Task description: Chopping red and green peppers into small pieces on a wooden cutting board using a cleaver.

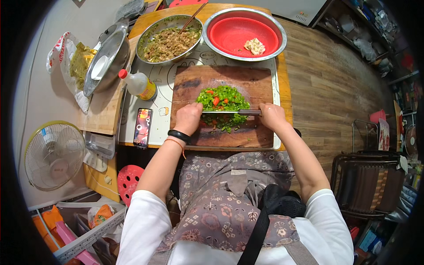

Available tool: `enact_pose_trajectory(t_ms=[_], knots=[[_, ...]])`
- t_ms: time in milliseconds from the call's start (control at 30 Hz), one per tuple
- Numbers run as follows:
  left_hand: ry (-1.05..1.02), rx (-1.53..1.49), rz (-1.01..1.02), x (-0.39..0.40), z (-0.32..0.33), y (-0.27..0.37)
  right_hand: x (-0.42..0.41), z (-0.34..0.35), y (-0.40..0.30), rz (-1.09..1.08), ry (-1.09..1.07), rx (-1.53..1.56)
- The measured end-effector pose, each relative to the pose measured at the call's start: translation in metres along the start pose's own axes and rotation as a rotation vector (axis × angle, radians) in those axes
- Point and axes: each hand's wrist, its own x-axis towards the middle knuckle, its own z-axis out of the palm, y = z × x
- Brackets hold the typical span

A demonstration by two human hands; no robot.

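A kitchen knife [220, 112] lies crosswise over a heap of chopped green peppers [228, 96] with a few red pieces. My right hand [272, 115] is closed around the end of its dark handle. At the blade's other end, my left hand [188, 116] grips the tip with curled fingers. The blade shows as a thin bright line from above, with pepper bits on both sides of it. Beneath everything is a wooden cutting board [258, 132], stained dark in patches.
Behind the board stand a steel bowl of minced filling [172, 43] with chopsticks [193, 18], and a steel basin [282, 33] holding a red colander [228, 36] with a pale lump [254, 46]. To the left are a red-capped bottle [139, 86], a phone [143, 127] and a fan [54, 155].
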Motion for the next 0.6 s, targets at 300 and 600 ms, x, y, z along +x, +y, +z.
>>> enact_pose_trajectory(t_ms=[300,600], knots=[[-0.017,-0.022,0.067,-0.003,-0.006,-0.004,-0.023,0.012,-0.006,0.041,-0.043,0.096],[0.036,-0.021,-0.020,0.014,0.005,0.018,0.010,0.000,0.024,0.067,0.044,-0.038]])
